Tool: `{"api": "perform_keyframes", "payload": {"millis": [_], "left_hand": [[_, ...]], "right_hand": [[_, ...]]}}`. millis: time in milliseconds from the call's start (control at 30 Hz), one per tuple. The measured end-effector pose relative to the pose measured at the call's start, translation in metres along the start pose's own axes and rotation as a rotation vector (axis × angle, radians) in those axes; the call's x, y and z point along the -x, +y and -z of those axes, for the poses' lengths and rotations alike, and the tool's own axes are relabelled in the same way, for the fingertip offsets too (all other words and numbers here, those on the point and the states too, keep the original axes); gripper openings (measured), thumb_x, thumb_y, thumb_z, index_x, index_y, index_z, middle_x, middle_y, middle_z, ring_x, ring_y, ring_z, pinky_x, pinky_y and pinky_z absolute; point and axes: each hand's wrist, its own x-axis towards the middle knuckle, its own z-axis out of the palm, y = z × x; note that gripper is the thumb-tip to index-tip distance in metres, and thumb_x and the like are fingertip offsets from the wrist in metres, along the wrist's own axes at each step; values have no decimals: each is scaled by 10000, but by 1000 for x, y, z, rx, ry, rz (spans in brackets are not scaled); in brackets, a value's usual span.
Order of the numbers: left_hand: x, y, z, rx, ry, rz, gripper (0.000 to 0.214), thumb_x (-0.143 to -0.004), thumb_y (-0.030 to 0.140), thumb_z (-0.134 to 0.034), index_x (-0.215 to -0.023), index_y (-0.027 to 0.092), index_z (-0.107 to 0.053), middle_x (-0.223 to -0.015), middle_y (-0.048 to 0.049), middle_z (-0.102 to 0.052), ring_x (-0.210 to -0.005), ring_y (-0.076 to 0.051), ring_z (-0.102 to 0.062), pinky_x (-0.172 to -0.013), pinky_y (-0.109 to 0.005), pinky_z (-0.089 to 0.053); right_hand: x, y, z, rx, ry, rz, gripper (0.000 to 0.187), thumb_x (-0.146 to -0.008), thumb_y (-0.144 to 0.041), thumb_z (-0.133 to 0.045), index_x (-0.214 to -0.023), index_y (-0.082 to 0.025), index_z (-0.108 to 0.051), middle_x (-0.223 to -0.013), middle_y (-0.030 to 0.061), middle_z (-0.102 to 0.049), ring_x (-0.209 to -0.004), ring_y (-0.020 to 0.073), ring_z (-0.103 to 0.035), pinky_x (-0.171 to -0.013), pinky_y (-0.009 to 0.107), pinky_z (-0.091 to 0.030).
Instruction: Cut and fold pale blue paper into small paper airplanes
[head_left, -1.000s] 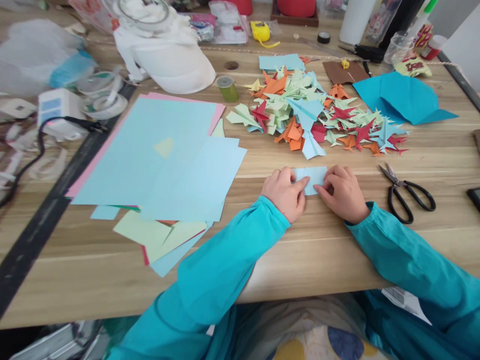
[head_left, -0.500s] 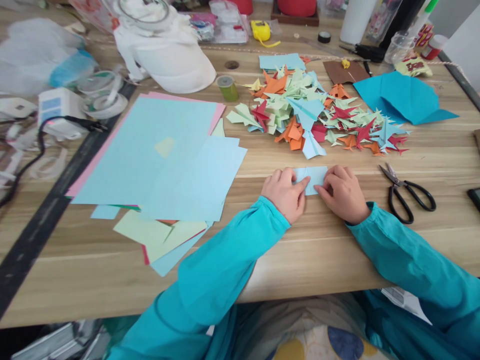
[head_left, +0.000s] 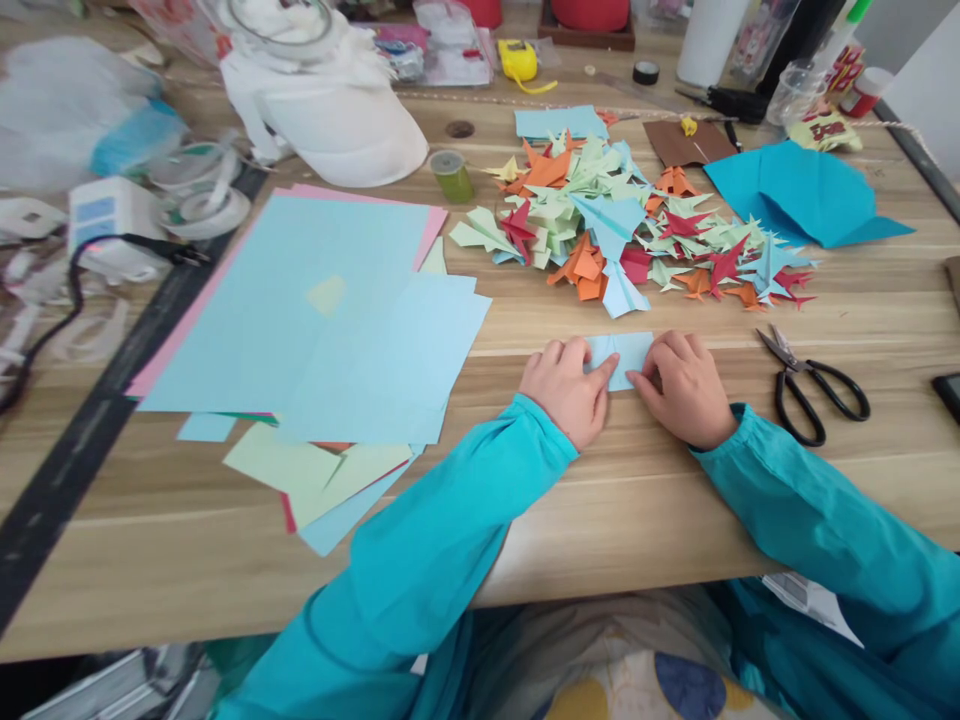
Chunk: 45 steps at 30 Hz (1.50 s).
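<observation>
1. A heap of small multicoloured folded-paper shapes point(head_left: 611, 220) is lying beyond the small light-blue paper rectangle point(head_left: 632, 350) on the wooden surface point(head_left: 637, 510); black-handled metal scissors point(head_left: 796, 367) are lying rightward.
2. The left hand point(head_left: 564, 388) is pressing the rectangle, grip unclear; the right hand point(head_left: 686, 388) is pinching its right edge.
3. The left hand is partly hiding its left end.

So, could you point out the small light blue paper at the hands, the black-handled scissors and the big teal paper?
Small light blue paper point(head_left: 632, 354): head view, on its uncovered middle.
Black-handled scissors point(head_left: 798, 367): head view, on the pivot.
Big teal paper point(head_left: 816, 197): head view, on its folded middle.
</observation>
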Motion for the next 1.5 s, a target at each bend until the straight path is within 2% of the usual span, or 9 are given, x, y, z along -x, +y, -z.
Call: {"api": "perform_keyframes", "payload": {"millis": [167, 333, 567, 767, 1033, 1100, 1200, 1333, 1500], "left_hand": [[0, 2, 0, -35, 8, -10, 432, -818, 301, -466, -1234, 272, -577, -998, -131, -534, -884, -289, -464, -660, -405, -367], [1, 3, 0, -66, 3, -2, 410, -848, 300, -439, -1234, 278, -575, -1006, -129, -549, -880, -282, -467, -659, -397, -353], [2, -3, -1, -26, 17, -2, 377, -879, 338, -429, -1227, 349, -574, -1096, -112, -576, -945, -279, -484, -727, -428, -339], [3, -10, -1, 3, 37, -11, 374, -848, 349, -500, -1210, 392, -582, -1414, -98, -408, -1230, -343, -366, -883, -528, -294], [5, -10, -4, 46, 36, 2, 367, -860, 344, -491, -1213, 382, -582, -1463, -85, -371, -1282, -335, -339, -948, -561, -263], [5, -11, -5, 41, 49, -9, 370, -856, 341, -499, -1215, 380, -581, -1456, -88, -381, -1277, -338, -345, -941, -566, -271], [6, -11, -7, 37, 70, -25, 372, -860, 329, -494, -1219, 375, -578, -1446, -98, -393, -1267, -341, -355, -930, -569, -282], [6, -13, -8, 37, 86, -37, 368, -863, 325, -488, -1216, 375, -577, -1434, -103, -408, -1255, -342, -365, -922, -568, -284], [4, -10, -7, 32, 158, -94, 311, -858, 312, -491, -1136, 318, -631, -1392, -92, -461, -1250, -328, -375, -926, -532, -301]], "right_hand": [[0, -3, 2, 85, -1, 59, 267, -901, -325, -471, -1097, -223, -621, -947, 93, -573, -861, 243, -447, -735, 350, -334], [1, -3, 3, 131, -19, 63, 251, -895, -346, -488, -1049, -236, -654, -961, 91, -574, -876, 243, -447, -723, 345, -318], [-1, -5, 4, 179, -67, 23, 306, -881, -346, -509, -1152, -223, -584, -1019, 107, -570, -923, 265, -449, -743, 355, -319], [2, 0, 3, 169, -63, -64, 430, -858, -447, -515, -1182, -167, -545, -1067, 137, -544, -953, 286, -451, -784, 386, -337], [7, 11, 6, 160, -18, -153, 526, -813, -522, -544, -1199, -165, -545, -1066, 160, -515, -964, 316, -457, -785, 439, -370], [6, 13, 6, 95, -1, -74, 468, -832, -449, -552, -1220, -188, -548, -1096, 158, -511, -979, 305, -463, -798, 442, -381], [5, 15, 5, -13, 18, 161, 281, -887, -251, -482, -1124, -259, -633, -1148, 127, -513, -1023, 260, -464, -842, 418, -383], [6, 17, 3, -39, 39, 445, 306, -871, -129, -446, -968, -275, -697, -1112, 90, -568, -1078, 234, -444, -887, 423, -368], [8, 13, 4, 61, 89, 567, 295, -869, -95, -436, -970, -213, -687, -1088, 96, -620, -1098, 219, -456, -956, 459, -321]]}}
